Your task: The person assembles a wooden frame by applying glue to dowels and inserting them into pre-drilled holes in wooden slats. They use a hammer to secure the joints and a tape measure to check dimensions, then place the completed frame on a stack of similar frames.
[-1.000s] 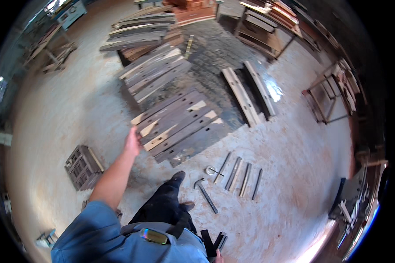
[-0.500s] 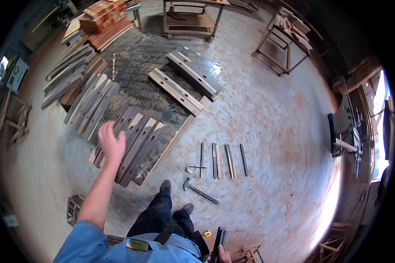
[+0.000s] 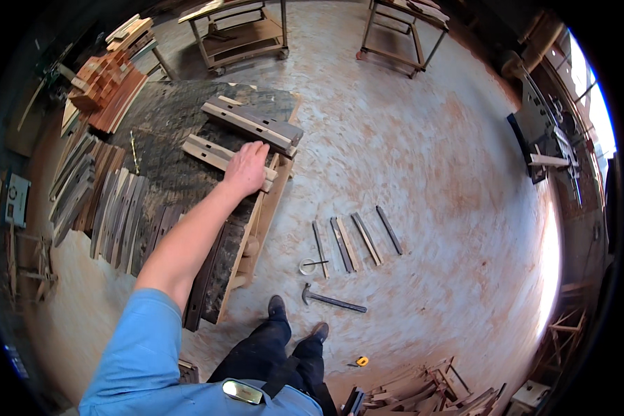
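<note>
My left hand (image 3: pixel 246 168) is stretched forward, palm down, fingers apart, resting on the end of a pale wooden bar (image 3: pixel 211 154) that lies on a dark worktable (image 3: pixel 180 173). A second, longer grey and pale bar (image 3: pixel 253 123) lies just beyond it. My blue sleeve (image 3: pixel 142 347) enters from the lower left. My right hand is out of sight.
Several grey planks (image 3: pixel 118 211) lie side by side on the left. On the floor lie a hammer (image 3: pixel 333 300), a metal ring tool (image 3: pixel 310 265) and several short slats (image 3: pixel 357 239). Stacked reddish blocks (image 3: pixel 104 83) sit far left; two carts (image 3: pixel 239 31) stand at the back.
The view has swung left to right across the workshop. My left hand has reached further forward and come down on the pale bar; earlier it hovered over the grey planks.
</note>
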A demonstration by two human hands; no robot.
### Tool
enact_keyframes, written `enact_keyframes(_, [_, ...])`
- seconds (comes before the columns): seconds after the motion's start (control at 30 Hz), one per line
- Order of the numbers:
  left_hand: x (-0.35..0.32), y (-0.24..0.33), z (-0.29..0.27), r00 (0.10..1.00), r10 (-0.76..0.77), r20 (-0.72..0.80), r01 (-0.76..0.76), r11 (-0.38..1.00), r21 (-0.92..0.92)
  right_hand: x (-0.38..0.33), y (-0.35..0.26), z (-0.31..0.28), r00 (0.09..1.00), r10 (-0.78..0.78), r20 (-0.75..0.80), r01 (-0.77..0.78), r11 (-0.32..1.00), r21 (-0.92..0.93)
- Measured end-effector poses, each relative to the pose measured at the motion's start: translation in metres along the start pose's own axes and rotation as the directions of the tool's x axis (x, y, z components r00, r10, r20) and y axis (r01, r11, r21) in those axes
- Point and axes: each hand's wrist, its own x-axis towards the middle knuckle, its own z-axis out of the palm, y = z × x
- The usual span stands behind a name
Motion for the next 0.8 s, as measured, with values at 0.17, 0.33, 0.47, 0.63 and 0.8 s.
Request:
enact_keyframes(0.17, [0.051, -0.007, 0.012, 0.996, 0.061, 0.069, -0.071, 0.987, 0.145, -0.045, -0.002, 0.018, 0.988, 0.147, 0.051, -0.151, 0.986, 0.068])
enact_keyframes(0.33, [0.089, -0.013, 0.017, 0.975, 0.088, 0.205, -0.145, 0.949, 0.279, -0.008, 0.081, 0.018, 0.989, 0.143, -0.043, -0.146, 0.986, -0.08])
enact_keyframes(0.47, [0.103, -0.005, 0.02, 0.925, 0.053, 0.376, -0.172, 0.941, 0.292, -0.016, 0.109, 0.009, 0.992, 0.121, -0.039, -0.127, 0.951, -0.282])
enact_keyframes(0.63, [0.109, -0.019, 0.021, 0.927, 0.139, 0.348, -0.227, 0.947, 0.226, -0.041, 0.045, 0.024, 0.947, 0.306, -0.096, -0.321, 0.898, -0.299])
enact_keyframes(0.8, [0.096, -0.025, -0.001, 0.928, 0.325, 0.185, -0.36, 0.909, 0.211, -0.02, 0.035, 0.027, 0.969, 0.215, -0.123, -0.237, 0.948, -0.214])
